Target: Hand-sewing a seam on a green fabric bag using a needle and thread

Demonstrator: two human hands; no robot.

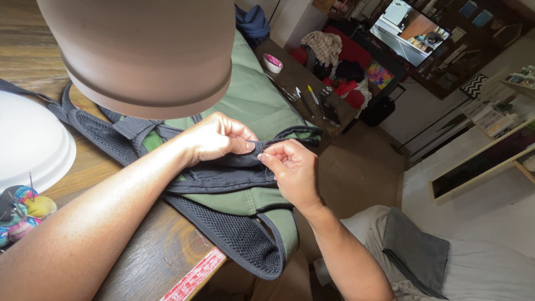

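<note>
A green backpack (253, 100) with black mesh straps (234, 237) and black trim lies across a wooden table (150, 262). My left hand (214, 136) pinches a fold of the black fabric edge (234, 161) between thumb and fingers. My right hand (292, 167) meets it from the right, fingertips pinched together on the same black edge; a fine thread or needle may be between them, but it is too small to tell. Both hands touch at the fold.
A brown lamp shade (145, 50) hangs close above the table. A white bowl-like object (28, 139) and a colourful pincushion (25, 209) sit at left. Scissors, pens and a small white dish (272, 62) lie at the table's far end. A red ruler strip (195, 276) edges the table.
</note>
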